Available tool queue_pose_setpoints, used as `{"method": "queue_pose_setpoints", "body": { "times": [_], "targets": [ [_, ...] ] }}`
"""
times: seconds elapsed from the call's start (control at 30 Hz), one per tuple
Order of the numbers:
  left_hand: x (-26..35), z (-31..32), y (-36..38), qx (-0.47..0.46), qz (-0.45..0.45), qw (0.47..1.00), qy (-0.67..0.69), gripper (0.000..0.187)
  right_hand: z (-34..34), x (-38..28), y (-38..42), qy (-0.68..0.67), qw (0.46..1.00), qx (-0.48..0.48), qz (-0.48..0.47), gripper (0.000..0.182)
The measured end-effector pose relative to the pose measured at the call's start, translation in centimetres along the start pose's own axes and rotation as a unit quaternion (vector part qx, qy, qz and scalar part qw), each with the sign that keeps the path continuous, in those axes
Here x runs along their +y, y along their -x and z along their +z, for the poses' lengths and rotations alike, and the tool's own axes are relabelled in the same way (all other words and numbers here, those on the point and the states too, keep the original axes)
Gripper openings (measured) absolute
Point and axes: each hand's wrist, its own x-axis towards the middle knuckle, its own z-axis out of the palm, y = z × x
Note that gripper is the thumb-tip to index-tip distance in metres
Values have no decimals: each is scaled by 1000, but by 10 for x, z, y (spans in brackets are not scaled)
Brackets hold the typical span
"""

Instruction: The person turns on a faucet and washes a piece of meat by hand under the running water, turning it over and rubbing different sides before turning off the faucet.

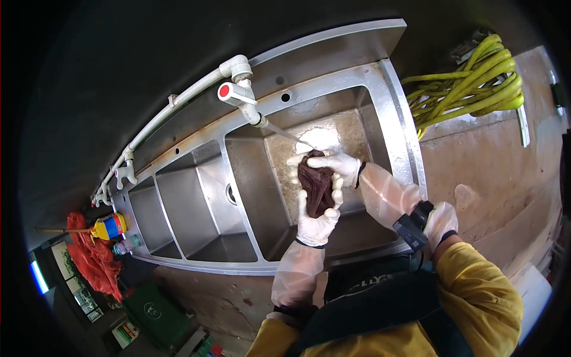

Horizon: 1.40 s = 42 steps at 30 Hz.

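Both of my hands wear white gloves, with translucent plastic sleeves on the forearms. Between them, over the right-hand basin (244, 160) of a steel sink, is a bunched, wet-looking dark maroon cloth (317, 185). My left hand (318, 223) grips it from below, fingers curled around its near end. At the far end, my right hand (336, 163) is closed over the cloth's top. Water runs in a thin stream from a white tap (239, 95) with a red cap and lands just beyond my hands. Some fingertips are hidden by the cloth.
Two more basins (184, 196) lie to the left. A yellow bottle (109, 226) and a red plastic bag (95, 256) are past the sink's left end. Coiled yellow hose (476, 77) hangs at right. A green bin (156, 312) stands lower left; a black device (411, 231) is by my right forearm.
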Motion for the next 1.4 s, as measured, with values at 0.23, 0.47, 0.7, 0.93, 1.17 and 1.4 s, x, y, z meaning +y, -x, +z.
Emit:
{"method": "queue_pose_setpoints", "body": {
  "times": [0.23, 0.47, 0.7, 0.93, 1.17, 1.4],
  "targets": [
    [25, -22, -21, 252, 36, 794, -551, 19, 19, -3, -12, 225, 964, 133, 54, 18],
    [38, -60, -52, 234, 207, 349, -884, 31, -30, 49, -49, 487, 823, 291, -20, 25],
    [47, -64, -68, 277, 205, 284, -895, 32, -27, 52, -59, 511, 741, 432, -57, 25],
    [56, -27, -35, 204, 102, 835, -501, 34, -1, -19, -14, 101, 983, 134, 77, 51],
    [4, 7, -12, -63, -64, 994, -65, 53, 19, -27, 11, -75, 988, -135, -3, 50],
    [5, 8, -20, 202, -23, 824, -529, 10, 21, -14, 0, 258, 957, 124, 42, 15]
  ]
}}
